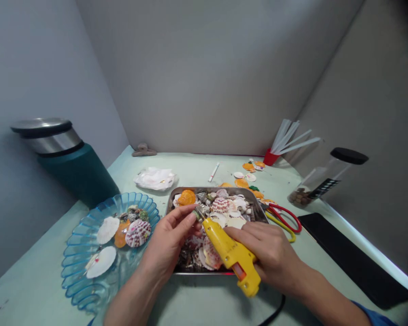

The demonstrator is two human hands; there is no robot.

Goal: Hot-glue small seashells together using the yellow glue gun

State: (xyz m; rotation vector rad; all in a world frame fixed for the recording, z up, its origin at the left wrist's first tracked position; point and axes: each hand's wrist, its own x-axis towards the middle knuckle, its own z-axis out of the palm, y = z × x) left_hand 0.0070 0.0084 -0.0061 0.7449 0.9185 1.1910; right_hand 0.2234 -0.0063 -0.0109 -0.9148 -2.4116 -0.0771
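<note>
Left hand: thumb and forefinger pinched on a small green piece, held out at the tips over the tray. Mostly covered by the fingers; too small to say what it is.

Right hand: wrapped round the yellow glue gun from its right side. Trigger hidden; cannot tell if pressed.

Main relation: gun's long axis slants, butt low and toward the body, metal nozzle up and to the left, aimed at the left fingertips. Green piece lies off the nozzle's end; whether the two touch, cannot tell. Left hand is the nearer, being the one that grips it; right hand sits back along the gun.

Beneath both: metal tray, heaped with shells.

Farther out: blue plate to the left, bearing a striped shell among others; red handle and yellow handle just beside the tray's right edge.
</note>
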